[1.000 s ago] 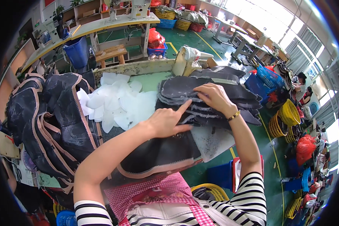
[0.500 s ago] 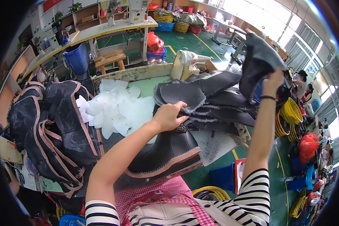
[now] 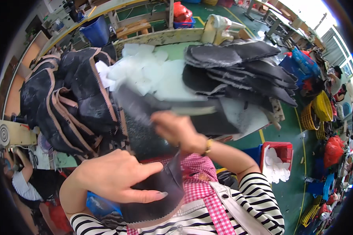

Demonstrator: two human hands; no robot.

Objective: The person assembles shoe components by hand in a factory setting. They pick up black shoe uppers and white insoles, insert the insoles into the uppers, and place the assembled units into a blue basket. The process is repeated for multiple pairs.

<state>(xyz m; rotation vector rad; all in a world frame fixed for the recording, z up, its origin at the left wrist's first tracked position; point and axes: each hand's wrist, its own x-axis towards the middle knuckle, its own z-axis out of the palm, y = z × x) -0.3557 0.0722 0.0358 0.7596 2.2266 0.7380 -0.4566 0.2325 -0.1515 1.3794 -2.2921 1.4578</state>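
Observation:
My left hand holds a black boot low in front of my apron, thumb and index finger against its dark side. A tan strip with zigzag stitching runs along the boot's lower edge. Just above the boot, my right hand is smeared by motion. Its fingers are closed on a dark grey, blurred insole-like piece that sticks out to the left; its exact shape cannot be made out. Ahead on the right lies a stack of black, fuzzy-edged insole-like pieces, apart from both hands.
Black boot uppers with tan edging pile up at the left. White thin rounded pieces lie on the green work table. A red basket with white pieces stands at the right. A person works at the lower left.
My right hand has swung from the far right down to the middle with the dark piece. My left hand has left the stack and moved toward my body, holding the boot.

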